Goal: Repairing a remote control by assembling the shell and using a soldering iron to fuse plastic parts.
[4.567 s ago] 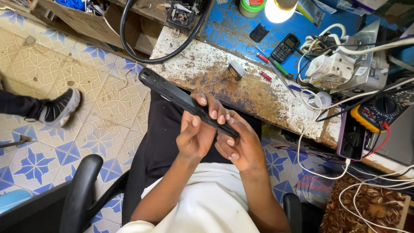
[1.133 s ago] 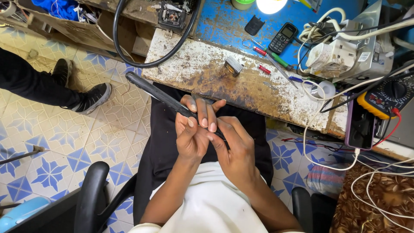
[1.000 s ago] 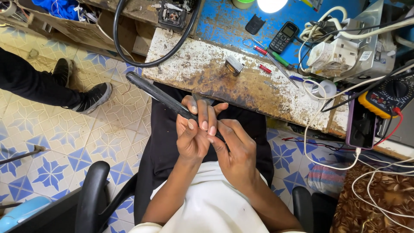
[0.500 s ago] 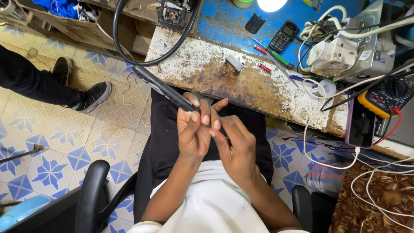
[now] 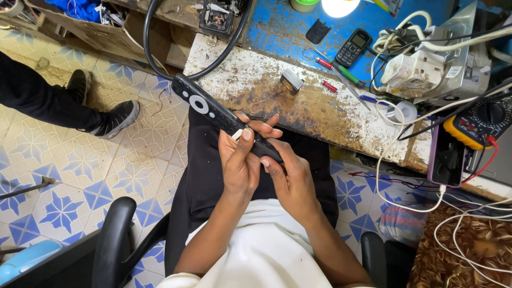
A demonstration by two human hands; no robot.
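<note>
A long black remote control with a white ring pad lies slanted over my lap, its far end pointing up and left. My left hand wraps around its lower part, with the thumb stretched along the side. My right hand holds the near end from the right, fingertips pressed on the edge. A small white piece shows between my left fingers and the remote. I sit in a black chair at a worn workbench.
On the bench lie a small metal part, screwdrivers, a black keypad phone, a yellow multimeter, a dark phone on a cable and tangled white wires. Another person's leg and shoe stand on the tiled floor at left.
The remote has turned so its button face now shows upward. My left thumb has shifted along its side. The other person's foot has moved slightly.
</note>
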